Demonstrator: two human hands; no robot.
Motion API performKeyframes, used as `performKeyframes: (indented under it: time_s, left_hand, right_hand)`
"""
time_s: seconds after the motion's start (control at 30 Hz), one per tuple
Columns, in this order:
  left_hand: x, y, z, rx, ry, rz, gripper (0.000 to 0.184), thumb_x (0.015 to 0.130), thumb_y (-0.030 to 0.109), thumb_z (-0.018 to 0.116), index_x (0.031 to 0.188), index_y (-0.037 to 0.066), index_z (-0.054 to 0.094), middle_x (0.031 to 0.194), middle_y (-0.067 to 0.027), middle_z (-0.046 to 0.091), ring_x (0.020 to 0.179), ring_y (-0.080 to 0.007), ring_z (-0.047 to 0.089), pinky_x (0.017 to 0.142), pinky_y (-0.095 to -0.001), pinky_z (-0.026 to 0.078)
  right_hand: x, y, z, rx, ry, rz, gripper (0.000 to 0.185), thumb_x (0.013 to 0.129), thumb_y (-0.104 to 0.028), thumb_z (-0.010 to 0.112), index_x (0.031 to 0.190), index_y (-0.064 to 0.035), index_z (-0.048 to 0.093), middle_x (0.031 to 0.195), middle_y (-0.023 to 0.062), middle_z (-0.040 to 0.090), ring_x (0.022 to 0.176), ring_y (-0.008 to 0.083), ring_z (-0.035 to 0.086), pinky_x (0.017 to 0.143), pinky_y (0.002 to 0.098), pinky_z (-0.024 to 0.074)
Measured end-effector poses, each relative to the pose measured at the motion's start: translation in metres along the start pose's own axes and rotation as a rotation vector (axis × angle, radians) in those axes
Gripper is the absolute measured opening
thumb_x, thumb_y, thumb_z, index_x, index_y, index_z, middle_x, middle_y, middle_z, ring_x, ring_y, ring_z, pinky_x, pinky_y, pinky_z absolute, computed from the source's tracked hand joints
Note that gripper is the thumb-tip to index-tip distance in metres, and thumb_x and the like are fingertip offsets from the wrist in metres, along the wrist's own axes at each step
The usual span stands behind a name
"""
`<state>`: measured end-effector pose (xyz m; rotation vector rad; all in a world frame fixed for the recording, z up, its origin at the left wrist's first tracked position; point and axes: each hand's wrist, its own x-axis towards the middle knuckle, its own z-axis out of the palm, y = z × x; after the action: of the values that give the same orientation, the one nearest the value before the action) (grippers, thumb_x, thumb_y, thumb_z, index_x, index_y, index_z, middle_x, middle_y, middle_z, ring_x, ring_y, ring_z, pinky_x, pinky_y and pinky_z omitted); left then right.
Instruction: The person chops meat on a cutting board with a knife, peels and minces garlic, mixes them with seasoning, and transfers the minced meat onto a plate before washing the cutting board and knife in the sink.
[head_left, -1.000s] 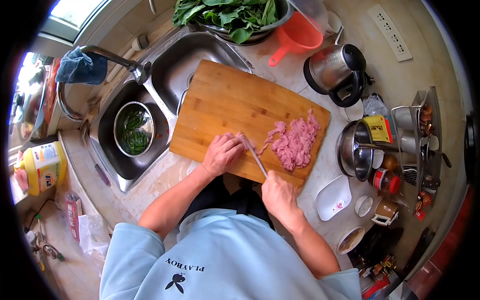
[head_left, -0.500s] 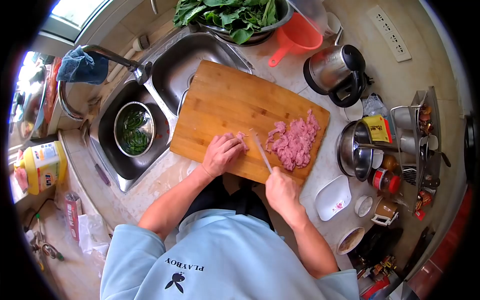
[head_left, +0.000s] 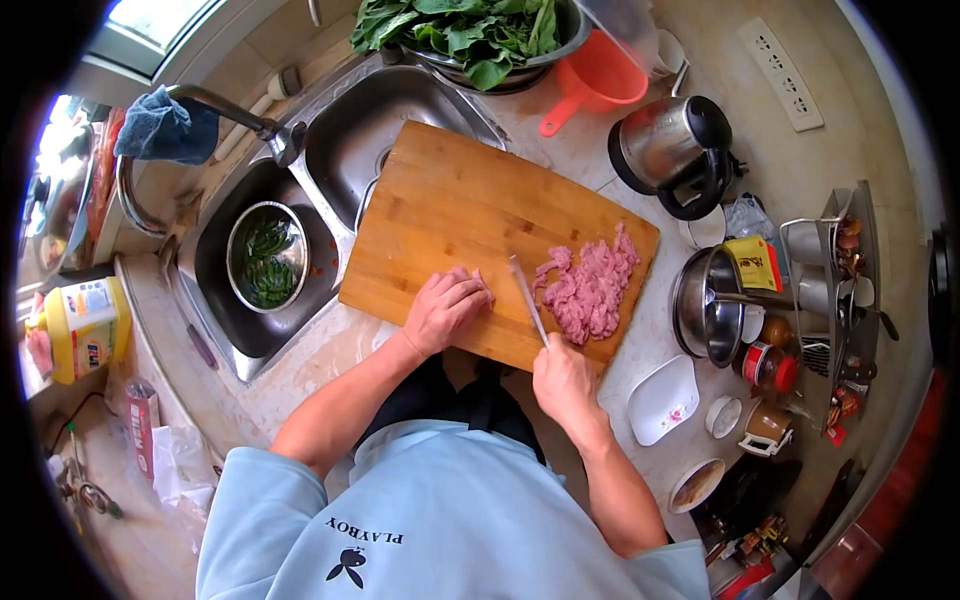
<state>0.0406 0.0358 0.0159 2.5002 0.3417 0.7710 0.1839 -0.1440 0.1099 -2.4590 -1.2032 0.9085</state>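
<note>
Left of the meat on the board, the knife clenched in the right hand cuts best along tucked knuckles of the left hand, whose hold is hidden.

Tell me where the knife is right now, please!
In the head view, the knife is just right of centre, in the person's right hand, over the wooden board, between the left hand and the pile of pink meat.

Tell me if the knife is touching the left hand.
Apart. The head view shows a strip of bare cutting board between the blade of the knife and the left hand.
</note>
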Motion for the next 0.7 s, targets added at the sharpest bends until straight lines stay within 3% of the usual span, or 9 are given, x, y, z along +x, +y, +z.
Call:
performKeyframes:
  time_s: [0.27, 0.43, 0.53, 0.57, 0.7]
  left_hand:
    - [0.004, -0.003, -0.002, 0.026, -0.058, 0.005, 0.026, 0.075, 0.006, 0.073, 0.101, 0.009, 0.072, 0.106, -0.0058, 0.068, 0.1, -0.024, 0.064, 0.077, -0.0345, 0.048]
    - [0.005, 0.003, 0.001, 0.062, -0.04, -0.012, 0.03, 0.075, 0.008, 0.073, 0.105, 0.009, 0.072, 0.107, -0.0054, 0.068, 0.099, -0.0241, 0.064, 0.08, -0.0349, 0.046]
    - [0.013, 0.002, 0.003, 0.041, -0.1, -0.03, 0.031, 0.077, 0.002, 0.073, 0.108, 0.008, 0.073, 0.11, -0.0055, 0.07, 0.098, -0.0253, 0.064, 0.081, -0.0358, 0.046]
    - [0.014, 0.002, 0.002, 0.03, -0.076, -0.044, 0.031, 0.077, 0.002, 0.073, 0.108, 0.008, 0.073, 0.11, -0.0056, 0.07, 0.098, -0.0253, 0.064, 0.081, -0.0363, 0.046]
    - [0.006, -0.007, -0.005, 0.056, 0.041, -0.09, 0.03, 0.077, 0.005, 0.074, 0.107, 0.008, 0.072, 0.111, -0.0062, 0.07, 0.098, -0.0255, 0.065, 0.083, -0.0376, 0.046]
  right_hand:
    - [-0.004, -0.02, -0.007, -0.093, -0.174, -0.035, 0.016, 0.094, -0.015, 0.053, 0.095, 0.0004, 0.057, 0.081, 0.0266, 0.069, 0.076, 0.0475, 0.068, 0.069, 0.0576, 0.0547]
    - [0.026, -0.007, 0.009, -0.001, -0.079, -0.085, 0.019, 0.095, -0.018, 0.053, 0.094, 0.0007, 0.057, 0.075, 0.0286, 0.067, 0.075, 0.0485, 0.068, 0.068, 0.0582, 0.0538]
    - [0.018, 0.026, -0.005, 0.149, -0.007, 0.102, 0.023, 0.096, -0.02, 0.051, 0.097, 0.0015, 0.057, 0.077, 0.0312, 0.066, 0.077, 0.0518, 0.065, 0.071, 0.0602, 0.0507]
    - [0.015, 0.037, 0.003, 0.146, 0.11, 0.098, 0.022, 0.097, -0.019, 0.051, 0.098, 0.0018, 0.057, 0.079, 0.0316, 0.066, 0.078, 0.0515, 0.065, 0.071, 0.0601, 0.05]
    - [0.0, 0.02, -0.007, 0.128, 0.095, 0.03, 0.02, 0.097, -0.018, 0.051, 0.096, 0.0016, 0.056, 0.08, 0.029, 0.066, 0.077, 0.0503, 0.065, 0.069, 0.059, 0.0502]
